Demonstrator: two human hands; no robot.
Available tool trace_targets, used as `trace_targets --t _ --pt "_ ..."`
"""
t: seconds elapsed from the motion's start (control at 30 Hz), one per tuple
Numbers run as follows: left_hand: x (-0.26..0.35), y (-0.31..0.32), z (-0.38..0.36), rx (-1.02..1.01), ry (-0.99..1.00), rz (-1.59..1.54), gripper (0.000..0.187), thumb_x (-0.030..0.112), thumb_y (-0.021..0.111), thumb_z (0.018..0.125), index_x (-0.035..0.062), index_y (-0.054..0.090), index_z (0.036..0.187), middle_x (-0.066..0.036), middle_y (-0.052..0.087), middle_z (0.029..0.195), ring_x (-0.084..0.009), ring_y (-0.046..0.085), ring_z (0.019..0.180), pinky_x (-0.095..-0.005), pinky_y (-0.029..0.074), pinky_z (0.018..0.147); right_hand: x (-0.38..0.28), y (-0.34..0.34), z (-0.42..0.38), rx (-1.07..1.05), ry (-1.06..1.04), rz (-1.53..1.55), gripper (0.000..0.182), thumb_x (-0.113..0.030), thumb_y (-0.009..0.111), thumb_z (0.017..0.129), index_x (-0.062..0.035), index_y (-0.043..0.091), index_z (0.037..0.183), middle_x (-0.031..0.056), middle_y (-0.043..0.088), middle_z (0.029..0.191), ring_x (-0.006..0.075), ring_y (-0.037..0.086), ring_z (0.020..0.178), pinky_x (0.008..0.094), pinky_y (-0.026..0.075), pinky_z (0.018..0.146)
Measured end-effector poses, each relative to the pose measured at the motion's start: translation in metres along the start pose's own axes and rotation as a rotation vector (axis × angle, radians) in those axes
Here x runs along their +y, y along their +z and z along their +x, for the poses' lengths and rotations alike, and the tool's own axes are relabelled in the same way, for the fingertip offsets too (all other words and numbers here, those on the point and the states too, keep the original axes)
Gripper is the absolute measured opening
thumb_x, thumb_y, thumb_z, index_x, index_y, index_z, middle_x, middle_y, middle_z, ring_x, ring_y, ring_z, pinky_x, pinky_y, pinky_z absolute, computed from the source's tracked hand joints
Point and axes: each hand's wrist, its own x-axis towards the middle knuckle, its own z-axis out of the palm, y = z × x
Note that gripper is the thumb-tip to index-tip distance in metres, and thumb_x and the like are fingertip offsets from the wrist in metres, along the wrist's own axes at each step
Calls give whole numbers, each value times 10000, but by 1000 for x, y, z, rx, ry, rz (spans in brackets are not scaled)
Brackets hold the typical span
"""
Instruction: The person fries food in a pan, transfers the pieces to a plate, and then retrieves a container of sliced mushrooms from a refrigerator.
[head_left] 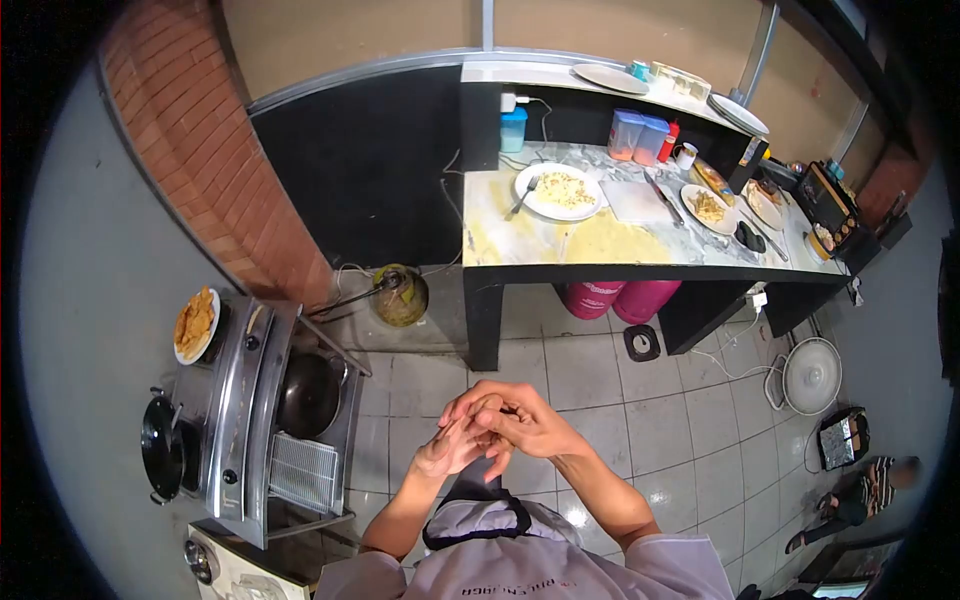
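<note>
My left hand [450, 448] and my right hand [535, 425] meet in front of my body, above the tiled floor. The left hand's fingers look stretched out and partly covered. Over them the right hand is closed, its fingers wrapped across the left fingers. No object shows between the two hands, though the overlap hides part of the space. Both hands are apart from the counter [640, 240] ahead and the stove [235, 410] to the left.
A plate of food with a fork [560, 192], a knife [664, 198] and a plate of fries [708, 208] lie on the counter. Left, a plate of fried food [196, 325] and a wok [162, 450] sit on the stove. A gas cylinder [402, 297] and a fan [811, 376] stand on the floor.
</note>
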Motion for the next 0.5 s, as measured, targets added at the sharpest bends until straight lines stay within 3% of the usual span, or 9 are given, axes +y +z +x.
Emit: trace_targets --t 0.17,0.2,0.27,0.3,0.37,0.4,0.43,0.5 --pt "-3 -21 66 -97 -69 -26 953 517 786 572 123 301 1291 -58 417 1057 -220 502 881 -344 497 621 -5 -51 14 151 -68 -65 276 -231 507 927 34 569 972 151 632 965 183 601 866 267 514 673" --pt "7 -11 85 -99 -80 30 855 510 767 611 108 322 1221 -35 409 985 -175 497 823 -284 456 577 -10 -63 18 160 -70 -70 276 -231 507 927 34 569 972 151 632 965 183 601 866 267 514 673" --pt "18 -5 128 -210 -2 118 633 518 689 714 65 414 1060 -13 443 832 -102 494 662 -202 390 468 -22 -85 26 254 137 -65 544 -456 408 932 59 563 1009 180 611 1018 217 596 913 317 508 753" --pt "24 -10 151 -223 -5 116 633 518 689 714 65 414 1060 -13 443 832 -102 494 662 -202 390 468 -21 -100 33 264 132 -73 544 -456 408 932 59 563 1009 180 611 1018 217 596 913 317 508 753" --pt "33 -18 197 -466 -22 262 502 528 624 769 49 501 854 -13 468 702 -84 462 540 -205 389 462 -14 -136 47 182 43 349 846 -666 219 872 93 558 1028 212 575 1082 280 567 990 376 465 863" --pt "40 -17 216 -486 -113 384 517 548 617 759 35 558 744 -20 520 642 -95 513 548 -214 410 488 -18 -153 51 131 100 436 1004 -748 97 811 118 559 1020 232 542 1132 326 525 1061 406 415 927" --pt "45 -16 234 -507 -214 506 559 568 611 749 21 614 635 -26 571 582 -107 564 556 -223 432 514 -21 -170 56 81 34 349 957 -714 111 838 101 595 975 232 556 1105 337 519 1064 396 427 899" --pt "11 -51 255 -513 -193 915 444 459 633 759 18 677 755 -27 622 631 -118 591 579 -230 463 570 -26 -206 59 48 -11 -16 777 -588 242 908 88 626 912 224 598 1000 321 550 1011 382 436 867"
